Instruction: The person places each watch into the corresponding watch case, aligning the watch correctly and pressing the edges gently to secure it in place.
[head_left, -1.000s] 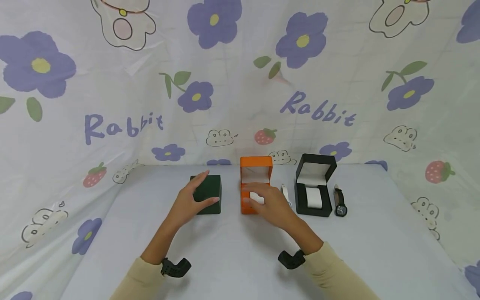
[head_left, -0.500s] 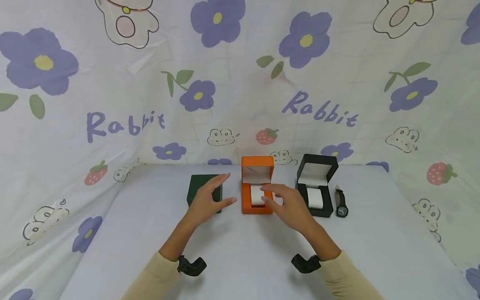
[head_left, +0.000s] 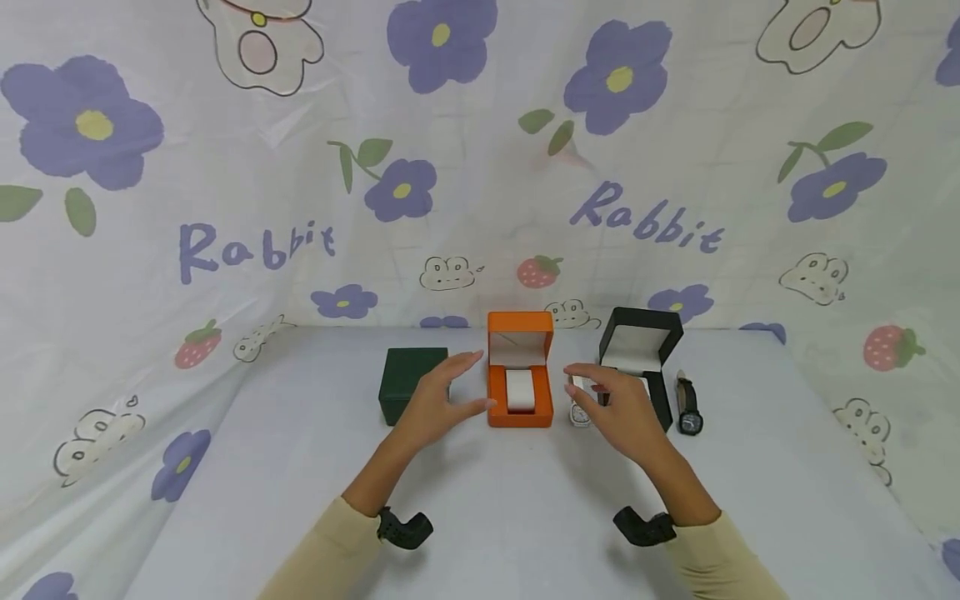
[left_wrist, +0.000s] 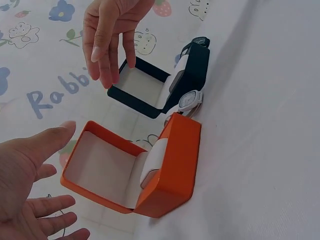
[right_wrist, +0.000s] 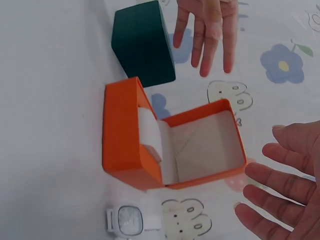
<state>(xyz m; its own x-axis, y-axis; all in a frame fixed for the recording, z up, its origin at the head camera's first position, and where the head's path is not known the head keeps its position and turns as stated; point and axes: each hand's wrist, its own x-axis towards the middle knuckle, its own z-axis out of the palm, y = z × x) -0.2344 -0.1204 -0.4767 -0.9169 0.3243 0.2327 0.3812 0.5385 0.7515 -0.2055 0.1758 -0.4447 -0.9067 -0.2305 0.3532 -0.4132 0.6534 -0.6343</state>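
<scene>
An orange watch box [head_left: 520, 421] stands with its lid raised and a white cushion [head_left: 520, 390] inside. My left hand [head_left: 437, 402] hovers between it and a closed dark green box [head_left: 408, 375], fingers spread and holding nothing. On the other side, my right hand [head_left: 626, 407] is above a white watch [head_left: 579, 415], partly covering it and a black watch box [head_left: 658, 398]. The right wrist view shows that hand's fingers [right_wrist: 275, 182] extended, apart from the orange box. In the left wrist view the white watch [left_wrist: 189, 101] lies between the orange and black boxes.
A watch with a dark strap [head_left: 687, 408] lies right of the black box. The boxes stand in a row on a white-covered table [head_left: 510, 517], near a printed cloth backdrop [head_left: 480, 208] behind them.
Both hands have moved right. My left hand has gone from over the green box toward the orange one; my right has left the orange box for the white watch. The boxes stay in place.
</scene>
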